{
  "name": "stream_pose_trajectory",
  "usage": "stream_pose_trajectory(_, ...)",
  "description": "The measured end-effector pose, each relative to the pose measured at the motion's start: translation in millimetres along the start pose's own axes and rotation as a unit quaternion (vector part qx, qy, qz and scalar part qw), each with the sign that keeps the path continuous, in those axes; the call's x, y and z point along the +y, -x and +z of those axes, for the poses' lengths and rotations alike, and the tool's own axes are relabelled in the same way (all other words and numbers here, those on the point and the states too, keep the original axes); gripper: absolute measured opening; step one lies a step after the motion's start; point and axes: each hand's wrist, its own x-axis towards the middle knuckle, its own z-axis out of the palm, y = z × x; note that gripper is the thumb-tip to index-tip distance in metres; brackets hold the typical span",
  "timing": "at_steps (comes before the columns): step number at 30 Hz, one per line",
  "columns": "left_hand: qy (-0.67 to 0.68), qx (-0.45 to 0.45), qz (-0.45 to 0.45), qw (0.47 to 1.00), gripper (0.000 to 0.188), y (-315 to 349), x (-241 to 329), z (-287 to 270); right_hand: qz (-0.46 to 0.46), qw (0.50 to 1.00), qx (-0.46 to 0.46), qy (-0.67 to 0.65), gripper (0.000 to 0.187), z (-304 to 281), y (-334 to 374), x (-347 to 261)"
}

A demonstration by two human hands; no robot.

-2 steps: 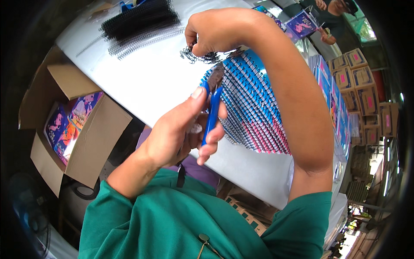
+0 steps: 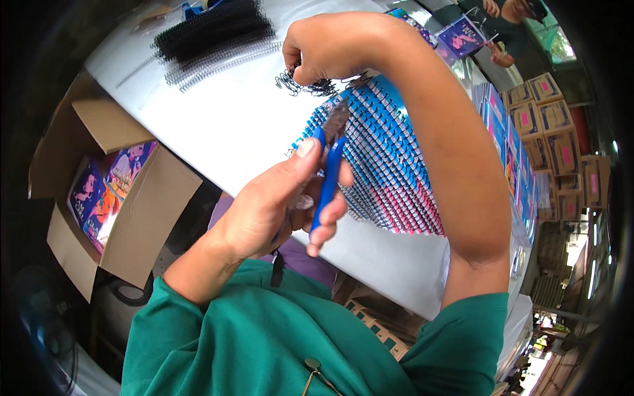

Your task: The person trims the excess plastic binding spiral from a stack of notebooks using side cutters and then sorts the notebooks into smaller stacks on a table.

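Observation:
My left hand (image 2: 264, 211) is closed round the blue-handled wire cutters (image 2: 328, 178), whose dark metal jaws point away from me over the notebooks. A fanned stack of spiral-bound notebooks (image 2: 389, 178) lies on the table, blue and pink edges showing between rows of black coils. Beyond the cutters, my right hand (image 2: 323, 49) has its fingers curled down, closed on a tangle of black spiral wire (image 2: 320, 87) at the stack's far edge. My right forearm arches over the right side of the stack. Whether the cutter jaws touch a coil is hard to make out.
A pile of black spiral coils (image 2: 214, 30) lies at the table's far left. Left of the table, an open cardboard box (image 2: 145, 211) holds colourful books. More stacked notebooks (image 2: 495, 125) and cartons (image 2: 545, 125) stand at the right. Another person (image 2: 518, 16) is at the far right.
My left hand and the cutters have shifted slightly to the right, and the jaws have come away from the wire tangle over the notebook coils. My right hand has barely moved.

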Motion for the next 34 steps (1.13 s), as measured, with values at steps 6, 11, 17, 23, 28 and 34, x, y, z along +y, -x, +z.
stream_pose_trajectory(6,0.013,0.003,-0.025,1.000,0.067,-13,9,7,-0.005,1.000,0.021,-0.001,0.028,6,-5,1)
stream_pose_trajectory(11,0.048,0.031,-0.023,0.998,0.064,-14,7,10,-0.006,1.000,0.022,-0.006,0.027,6,-5,3)
stream_pose_trajectory(17,0.066,-0.008,0.011,0.998,0.060,-8,1,2,-0.018,1.000,-0.008,0.009,0.031,1,-12,1)
stream_pose_trajectory(23,0.024,-0.003,0.005,1.000,0.064,-22,6,16,-0.001,1.000,-0.021,0.012,0.031,-4,-6,0)
stream_pose_trajectory(28,0.121,-0.018,-0.011,0.992,0.057,-20,12,15,-0.024,0.999,0.028,-0.005,0.026,3,-3,-2)
stream_pose_trajectory(34,-0.012,-0.045,0.098,0.994,0.057,-3,-10,-14,-0.052,0.992,0.101,-0.045,0.025,-7,3,10)
